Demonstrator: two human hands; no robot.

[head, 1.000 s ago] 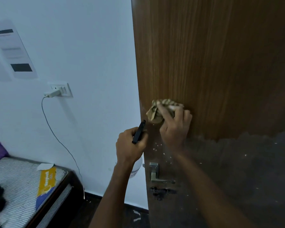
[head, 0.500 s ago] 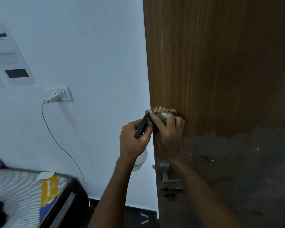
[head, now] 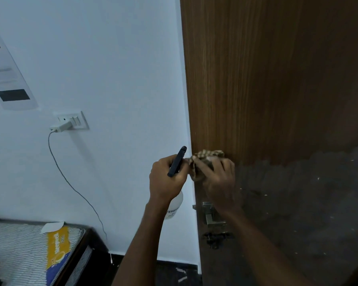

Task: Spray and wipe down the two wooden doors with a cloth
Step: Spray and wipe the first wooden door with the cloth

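A white charger (head: 61,126) sat plugged into the white wall socket (head: 79,120); a striped grey mattress (head: 19,250) lay below.

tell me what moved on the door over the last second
The right hand slid the cloth leftward across the wooden door to its edge, beside the left hand. The left hand kept gripping the spray bottle.

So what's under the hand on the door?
A checked cloth, bunched up and pressed against the wooden door near its edge by the right hand. Most of the cloth is covered by the fingers, so the door surface under it is hidden.
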